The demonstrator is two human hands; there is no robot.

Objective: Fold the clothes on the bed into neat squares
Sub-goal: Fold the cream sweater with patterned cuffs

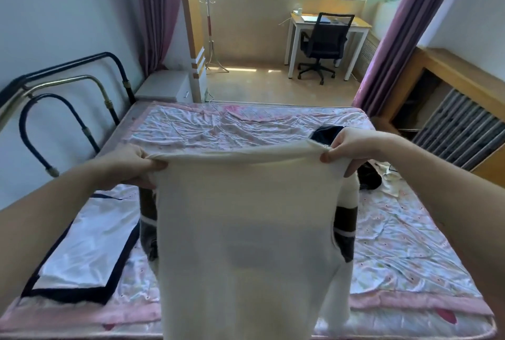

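Cream knit garment [246, 230] hangs in front of us above the bed, held up by its top edge so that the cloth falls straight down past the bottom of the view. Our left hand [128, 166] grips the top left corner, fingers curled over the bunched edge with the thumb pressed against it. Our right hand [352, 148] pinches the top right corner between thumb and curled fingers. Between our two hands the upper edge runs nearly level and fairly taut. Behind the cream panel we see darker parts of the same garment or another one, brown and grey bands [345, 230] showing on both sides; we cannot tell which it is.

Below lies the pink floral quilted bedspread [396, 244], wrinkled and covering the mattress. On its left part rests a white flat pillowcase with a dark navy border [82, 252], spread out flat. Just beyond our right hand a dark navy cloth [325, 132] lies on the bedspread, and a black garment [369, 178] lies near the right wrist beside a pale crumpled piece.

At the left stands the dark metal tube headboard [68, 88]. Across the room we see a white desk [360, 29] with a black mesh office chair [323, 44] by the window, and purple curtains [404, 39].
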